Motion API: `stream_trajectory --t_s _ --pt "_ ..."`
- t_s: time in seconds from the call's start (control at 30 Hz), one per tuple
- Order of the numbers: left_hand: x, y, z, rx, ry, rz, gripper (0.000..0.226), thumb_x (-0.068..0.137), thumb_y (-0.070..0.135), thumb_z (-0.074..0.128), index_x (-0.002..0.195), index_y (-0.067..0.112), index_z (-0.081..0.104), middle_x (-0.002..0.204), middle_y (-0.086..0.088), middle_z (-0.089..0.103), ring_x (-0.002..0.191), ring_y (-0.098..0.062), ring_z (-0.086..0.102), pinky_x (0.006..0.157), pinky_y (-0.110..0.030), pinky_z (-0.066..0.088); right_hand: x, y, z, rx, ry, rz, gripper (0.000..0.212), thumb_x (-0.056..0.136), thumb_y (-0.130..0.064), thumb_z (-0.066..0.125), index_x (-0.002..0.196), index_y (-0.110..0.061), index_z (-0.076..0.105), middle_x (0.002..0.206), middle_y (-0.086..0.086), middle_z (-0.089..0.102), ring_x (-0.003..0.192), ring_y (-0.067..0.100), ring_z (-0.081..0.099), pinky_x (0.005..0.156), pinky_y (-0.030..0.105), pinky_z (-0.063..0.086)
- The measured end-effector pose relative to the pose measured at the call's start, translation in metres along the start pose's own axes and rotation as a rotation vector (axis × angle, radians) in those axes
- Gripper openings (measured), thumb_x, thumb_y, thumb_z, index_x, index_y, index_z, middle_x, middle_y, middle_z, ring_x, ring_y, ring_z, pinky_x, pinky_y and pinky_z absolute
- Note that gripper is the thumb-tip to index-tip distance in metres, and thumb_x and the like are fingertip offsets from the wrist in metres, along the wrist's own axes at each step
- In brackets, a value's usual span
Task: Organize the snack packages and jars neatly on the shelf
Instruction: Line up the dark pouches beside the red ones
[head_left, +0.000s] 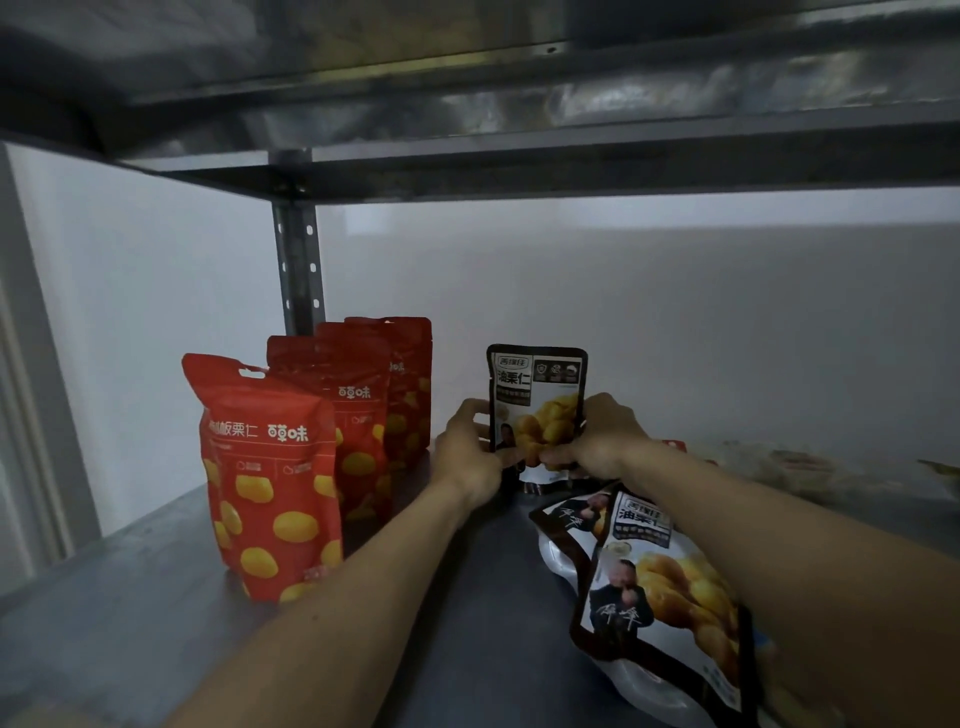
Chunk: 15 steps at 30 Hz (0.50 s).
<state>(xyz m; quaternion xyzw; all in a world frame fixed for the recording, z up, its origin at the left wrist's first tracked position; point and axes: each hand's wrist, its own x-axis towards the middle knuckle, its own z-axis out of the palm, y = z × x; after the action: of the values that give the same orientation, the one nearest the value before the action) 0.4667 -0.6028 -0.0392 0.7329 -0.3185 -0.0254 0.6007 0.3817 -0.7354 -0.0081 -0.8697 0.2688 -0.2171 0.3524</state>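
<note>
Pouch (537, 395) at the centre of the frame is dark brown round the edges with a white panel, Chinese characters near the top and a picture of yellow chestnut kernels on the front. It stands upright and faces the camera. Its bottom edge is partly hidden by the hands, so whether it touches the shelf (130, 597) cannot be told.

The left hand (470, 457) grips the pouch's lower left edge, fingers curled round the side and thumb on the front. The right hand (597, 441) grips the lower right edge the same way, and the 2 thumbs nearly meet low on the front. Both forearms reach in from the bottom of the frame, bare, wrists roughly level.

Left of centre, 4 red bags (270, 483) printed with yellow kernels stand upright in a row running back toward a perforated metal post (298, 270). At lower right, 2 flat pouches (665, 613) of the same brown-and-white kind lie overlapping on the shelf beneath the right forearm. A pale wall (675, 312) fills the background.
</note>
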Motion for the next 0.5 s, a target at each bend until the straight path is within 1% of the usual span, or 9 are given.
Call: stream_trajectory --t_s 0.07,0.13,0.23,0.4,0.5 --pt "0.002 0.001 0.003 -0.009 -0.009 -0.009 0.051 0.075 0.01 0.079 0.117 0.019 0.05 0.106 -0.005 0.064 0.094 -0.022 0.064 0.085 -0.041 0.057 0.004 0.003 -0.001 -0.003 0.004 0.007 0.066 0.06 -0.022 0.091 0.117 -0.009 0.06 0.112 0.011 0.066 0.104 0.028 0.064 0.087 0.041 0.057" --pt "0.004 0.001 0.005 -0.006 -0.016 -0.012 0.052 0.075 0.01 0.079 0.118 0.018 0.051 0.108 -0.006 0.064 0.095 -0.023 0.064 0.086 -0.041 0.056 0.007 0.006 -0.001 0.004 0.006 0.006 0.064 0.06 -0.022 0.091 0.115 -0.009 0.062 0.109 0.01 0.067 0.102 0.028 0.065 0.086 0.042 0.057" --pt "0.006 0.001 0.005 -0.006 -0.02 -0.011 0.053 0.074 0.01 0.08 0.119 0.018 0.052 0.108 -0.006 0.064 0.095 -0.023 0.065 0.085 -0.041 0.056 0.009 0.009 -0.001 0.019 0.0 0.001 0.06 0.061 -0.022 0.091 0.112 -0.01 0.064 0.106 0.009 0.069 0.099 0.027 0.066 0.085 0.042 0.057" --pt "0.009 -0.001 0.005 -0.009 -0.013 -0.008 0.052 0.074 0.008 0.08 0.116 0.017 0.052 0.108 -0.007 0.065 0.095 -0.023 0.065 0.086 -0.041 0.056 0.01 0.008 -0.001 0.026 0.002 0.007 0.061 0.058 -0.02 0.092 0.111 -0.008 0.063 0.103 0.011 0.069 0.096 0.028 0.067 0.081 0.042 0.059" --pt "0.011 -0.002 0.003 -0.005 -0.007 -0.009 0.052 0.073 0.008 0.08 0.115 0.019 0.052 0.107 -0.005 0.065 0.094 -0.021 0.064 0.085 -0.039 0.056 0.01 0.008 0.0 0.034 -0.003 -0.002 0.056 0.06 -0.019 0.091 0.108 -0.009 0.064 0.1 0.01 0.069 0.094 0.027 0.068 0.08 0.041 0.059"
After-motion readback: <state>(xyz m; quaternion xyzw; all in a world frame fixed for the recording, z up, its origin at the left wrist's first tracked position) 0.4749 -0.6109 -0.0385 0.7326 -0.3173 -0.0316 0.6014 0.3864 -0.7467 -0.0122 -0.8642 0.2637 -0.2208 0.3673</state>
